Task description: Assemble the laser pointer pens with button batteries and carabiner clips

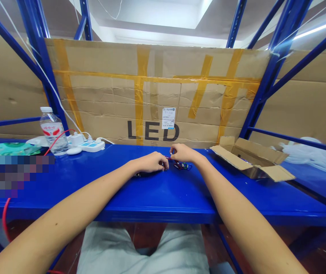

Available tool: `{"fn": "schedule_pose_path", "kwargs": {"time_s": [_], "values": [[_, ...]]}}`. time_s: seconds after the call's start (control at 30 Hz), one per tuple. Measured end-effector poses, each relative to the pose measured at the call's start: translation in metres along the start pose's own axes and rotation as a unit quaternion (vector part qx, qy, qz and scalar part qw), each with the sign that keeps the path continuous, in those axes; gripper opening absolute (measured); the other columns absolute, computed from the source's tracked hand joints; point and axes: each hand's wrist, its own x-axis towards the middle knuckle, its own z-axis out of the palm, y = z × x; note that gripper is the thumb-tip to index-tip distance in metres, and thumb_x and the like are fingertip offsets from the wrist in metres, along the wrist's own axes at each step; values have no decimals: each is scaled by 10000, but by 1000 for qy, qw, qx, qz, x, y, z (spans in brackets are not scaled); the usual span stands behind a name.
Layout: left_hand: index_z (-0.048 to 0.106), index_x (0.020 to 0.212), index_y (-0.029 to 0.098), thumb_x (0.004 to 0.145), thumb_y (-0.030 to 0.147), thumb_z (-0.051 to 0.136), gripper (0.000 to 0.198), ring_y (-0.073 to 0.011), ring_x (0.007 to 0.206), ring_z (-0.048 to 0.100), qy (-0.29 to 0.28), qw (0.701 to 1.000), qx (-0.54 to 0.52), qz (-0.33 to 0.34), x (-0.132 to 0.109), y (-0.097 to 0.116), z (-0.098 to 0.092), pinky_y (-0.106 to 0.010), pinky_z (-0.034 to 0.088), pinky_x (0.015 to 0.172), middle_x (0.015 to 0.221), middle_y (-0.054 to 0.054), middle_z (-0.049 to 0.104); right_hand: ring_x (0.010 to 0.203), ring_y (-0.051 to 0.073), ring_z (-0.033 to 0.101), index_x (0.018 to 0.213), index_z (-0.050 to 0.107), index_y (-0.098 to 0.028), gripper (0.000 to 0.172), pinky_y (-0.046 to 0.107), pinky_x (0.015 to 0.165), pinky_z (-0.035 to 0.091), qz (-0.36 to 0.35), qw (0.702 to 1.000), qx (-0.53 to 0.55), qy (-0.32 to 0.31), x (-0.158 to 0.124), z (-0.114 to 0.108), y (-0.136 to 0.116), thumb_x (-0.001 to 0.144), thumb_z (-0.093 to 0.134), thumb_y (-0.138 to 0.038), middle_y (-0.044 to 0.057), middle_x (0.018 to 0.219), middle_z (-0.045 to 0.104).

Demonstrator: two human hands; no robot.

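Nearby, open carton (229,156) right of wires (182,166), bottle (53,134), power strip (92,146) left

On the table (157,198) I view remotely, wires (185,166) lie just before the right hand (184,153), near the back edge. Left along that edge I find the power strip (93,146), then the bottle (53,131); right, a box (261,152). Behind stands cardboard (114,97).

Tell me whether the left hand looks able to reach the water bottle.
Probably yes: the water bottle stands upright, but the white power strip lies between it and the left hand, perhaps calling for reaching over.
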Motion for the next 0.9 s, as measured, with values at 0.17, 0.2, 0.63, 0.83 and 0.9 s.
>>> {"fn": "schedule_pose_path", "kwargs": {"time_s": [0.17, 0.2, 0.63, 0.83, 0.9], "values": [[742, 960, 162, 774, 27, 491, 340, -161, 851, 659, 20, 1000, 23, 0, -1, 1, 0, -247, 463, 795, 936, -49, 742, 845, 195, 624, 930, 645, -161, 203, 238, 643, 422, 0, 1000, 13, 0, -1, 0, -1, 730, 648, -197, 95, 983, 704], [744, 961, 167, 777, 35, 491, 339, -169, 861, 658, 21, 999, 47, 0, -2, 1, -1, -254, 460, 800, 950, -54, 742, 845, 195, 623, 926, 644, -162, 200, 238, 643, 420, -1, 1000, 14, 0, -1, 0, -1, 730, 648, -198, 95, 983, 703], [742, 932, 188, 810, 151, 575, 210, -190, 842, 643, -28, 991, 133, -18, -4, 3, -3, -257, 424, 728, 958, -65, 738, 762, 159, 590, 838, 586, -165, 129, 223, 603, 394, -23, 999, 25, -14, -3, -2, -6, 717, 628, -155, 54, 868, 681], [704, 843, 166, 762, 145, 587, 144, -163, 693, 596, -50, 990, 111, -66, -5, 9, -6, -244, 397, 613, 817, -52, 712, 626, 122, 582, 817, 540, -176, 139, 206, 545, 397, -19, 995, 90, -41, -7, -3, -10, 714, 615, -121, 11, 757, 665], [702, 817, 169, 749, 146, 595, 129, -156, 668, 589, -54, 991, 102, -67, -5, 10, -7, -242, 390, 601, 787, -42, 706, 551, 118, 570, 831, 526, -184, 157, 212, 517, 401, -13, 992, 108, -66, -7, -2, -9, 715, 600, -108, -9, 686, 651]]}}
